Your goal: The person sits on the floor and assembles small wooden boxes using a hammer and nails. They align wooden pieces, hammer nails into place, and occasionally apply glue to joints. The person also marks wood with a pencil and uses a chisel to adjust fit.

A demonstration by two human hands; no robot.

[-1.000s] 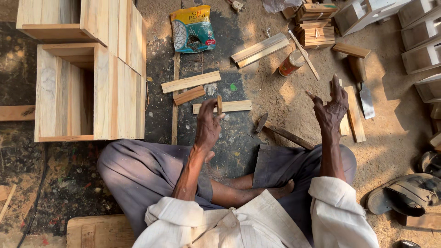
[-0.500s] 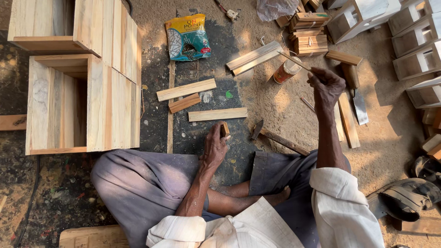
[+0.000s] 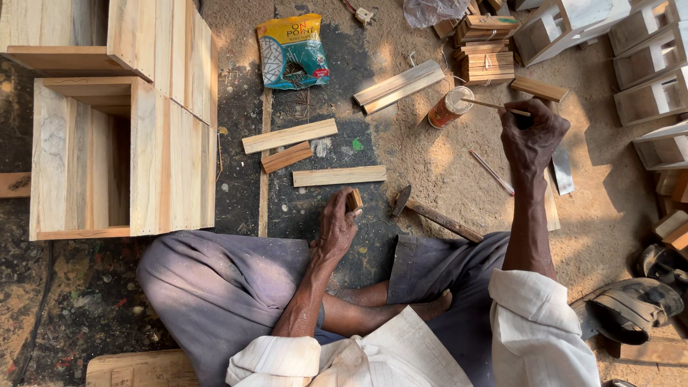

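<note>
Head view: a person sits cross-legged on the dirt floor (image 3: pixel 444 165). The left hand (image 3: pixel 335 228) grasps a small wooden block (image 3: pixel 354 200) just beside a hammer (image 3: pixel 436 216). The right hand (image 3: pixel 530 135) grips a thin stick (image 3: pixel 494 106) whose tip reaches an open glue tin (image 3: pixel 451 107). Wooden slats (image 3: pixel 339 175) lie ahead of the left hand.

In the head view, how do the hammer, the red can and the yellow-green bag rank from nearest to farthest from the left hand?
From the left hand:
1. Hammer, on the ground just beside the hand, toward the right leg.
2. Red can, farther up, near the right hand.
3. Yellow-green bag, at the top, beside the wooden boxes.
</note>
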